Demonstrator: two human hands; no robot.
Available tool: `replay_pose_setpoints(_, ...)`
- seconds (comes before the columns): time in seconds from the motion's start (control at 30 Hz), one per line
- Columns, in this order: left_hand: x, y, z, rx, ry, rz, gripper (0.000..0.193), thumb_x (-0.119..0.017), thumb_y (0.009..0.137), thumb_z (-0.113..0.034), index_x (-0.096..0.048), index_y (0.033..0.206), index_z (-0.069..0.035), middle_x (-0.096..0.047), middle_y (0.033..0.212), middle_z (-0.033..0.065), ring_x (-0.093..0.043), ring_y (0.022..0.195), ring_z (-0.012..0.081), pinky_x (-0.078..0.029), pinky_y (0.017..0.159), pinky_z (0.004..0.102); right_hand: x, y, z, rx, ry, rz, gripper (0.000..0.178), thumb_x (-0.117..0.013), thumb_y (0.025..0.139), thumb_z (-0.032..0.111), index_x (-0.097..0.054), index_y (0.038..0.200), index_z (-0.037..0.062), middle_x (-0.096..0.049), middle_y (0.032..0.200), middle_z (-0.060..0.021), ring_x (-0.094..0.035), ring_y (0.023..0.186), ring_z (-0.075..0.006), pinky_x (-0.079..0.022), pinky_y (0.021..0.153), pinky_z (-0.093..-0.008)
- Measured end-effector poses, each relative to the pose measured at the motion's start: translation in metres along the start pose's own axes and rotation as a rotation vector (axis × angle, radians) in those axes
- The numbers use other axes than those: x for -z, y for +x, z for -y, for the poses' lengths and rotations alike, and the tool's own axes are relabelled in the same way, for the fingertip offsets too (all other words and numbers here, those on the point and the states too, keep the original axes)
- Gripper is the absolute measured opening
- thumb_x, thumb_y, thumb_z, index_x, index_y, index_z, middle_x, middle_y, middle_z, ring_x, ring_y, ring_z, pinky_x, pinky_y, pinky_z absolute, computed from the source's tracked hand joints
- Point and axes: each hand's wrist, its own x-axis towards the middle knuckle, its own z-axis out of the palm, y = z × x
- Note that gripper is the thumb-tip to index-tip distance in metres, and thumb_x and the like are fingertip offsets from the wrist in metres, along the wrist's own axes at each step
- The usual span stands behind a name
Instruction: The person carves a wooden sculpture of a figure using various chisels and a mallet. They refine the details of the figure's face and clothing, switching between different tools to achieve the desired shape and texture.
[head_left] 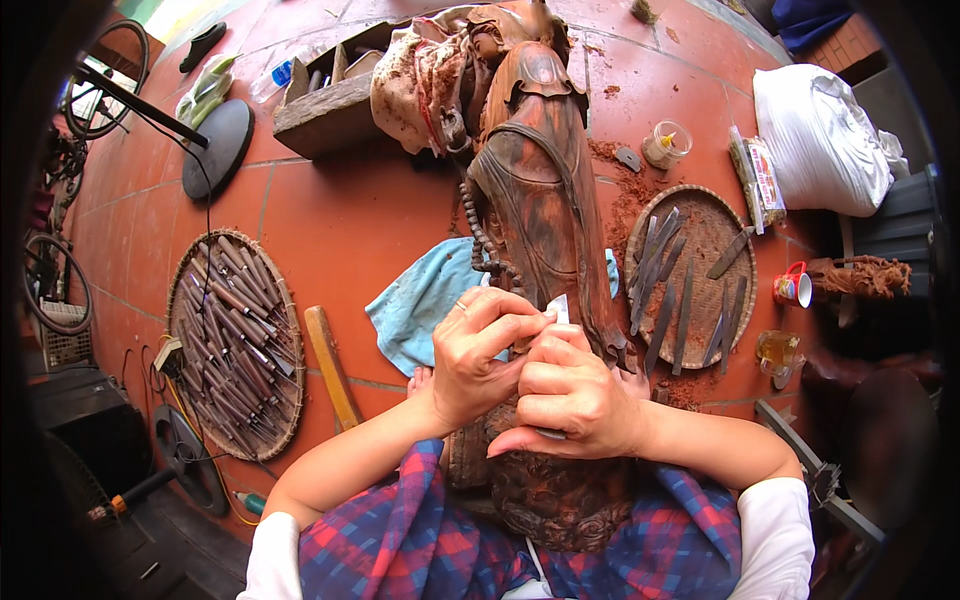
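A carved dark-wood statue [535,175] of a robed figure with a bead string lies lengthwise before me, its knotty carved base [560,500] between my knees. Over its lower end my two hands are close together. My left hand [485,350] is closed in a pinch beside a small pale, shiny flat piece [559,307]. My right hand [575,390] is wrapped in a fist, and the end of a flat grey metal strip [550,433] shows by its thumb. Whether the pale piece and the strip are one thing is hidden by my fingers. A light-blue cloth [425,300] lies left of the statue.
A round basket [297,400] of wood-handled carving tools and a wooden mallet [332,365] lie left. At right, a round woven tray [690,215] holds flat metal strips, near a glass jar [667,145] and a red-white cup [793,288]. A wooden box [325,125] stands far left.
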Motion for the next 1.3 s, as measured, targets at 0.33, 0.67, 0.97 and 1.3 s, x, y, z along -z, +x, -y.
replay_pose_setpoints(0.33, -0.007, -0.004, -0.006, -0.147, 0.081, 0.059, 0.029, -0.08, 0.061, -0.01, -0.074, 0.09, -0.011, -0.053, 0.073, 0.0007, -0.053, 0.069, 0.0199, -0.041, 0.062, 0.0329, 0.004, -0.018, 0.008, 0.071, -0.023, 0.007, 0.034, -0.078, 0.077, 0.035, -0.058, 0.073, 0.0082, -0.049, 0.073, -0.0021, -0.051, 0.076, -0.0225, -0.043, 0.083, -0.0415)
replay_pose_setpoints(0.67, -0.007, 0.006, -0.003, -0.154, 0.107, 0.007, 0.022, -0.081, 0.063, -0.011, -0.071, 0.082, -0.008, -0.057, 0.072, 0.0023, -0.055, 0.072, 0.0226, -0.046, 0.064, 0.0355, -0.003, -0.008, 0.004, 0.012, 0.11, -0.057, 0.027, -0.066, 0.087, 0.032, -0.06, 0.075, 0.0086, -0.05, 0.075, -0.0047, -0.051, 0.085, -0.0244, -0.039, 0.093, -0.0451)
replay_pose_setpoints(0.97, -0.003, -0.004, 0.003, -0.032, 0.113, 0.068, 0.033, -0.081, 0.06, -0.008, -0.076, 0.092, -0.013, -0.058, 0.081, 0.0022, -0.057, 0.08, 0.0234, -0.051, 0.078, 0.0395, -0.001, -0.008, -0.007, 0.052, -0.046, 0.006, 0.036, -0.078, 0.077, 0.034, -0.055, 0.065, 0.0096, -0.046, 0.07, -0.0013, -0.048, 0.074, -0.0213, -0.042, 0.084, -0.0419)
replay_pose_setpoints(1.3, 0.001, 0.007, 0.0, -0.006, 0.201, 0.092, 0.044, -0.074, 0.062, -0.005, -0.075, 0.106, -0.012, -0.054, 0.079, 0.0051, -0.052, 0.078, 0.0246, -0.046, 0.067, 0.0343, 0.009, 0.001, -0.024, 0.008, -0.031, 0.18, 0.038, -0.069, 0.079, 0.041, -0.062, 0.061, 0.0086, -0.055, 0.068, -0.0027, -0.054, 0.083, -0.0219, -0.04, 0.089, -0.0434)
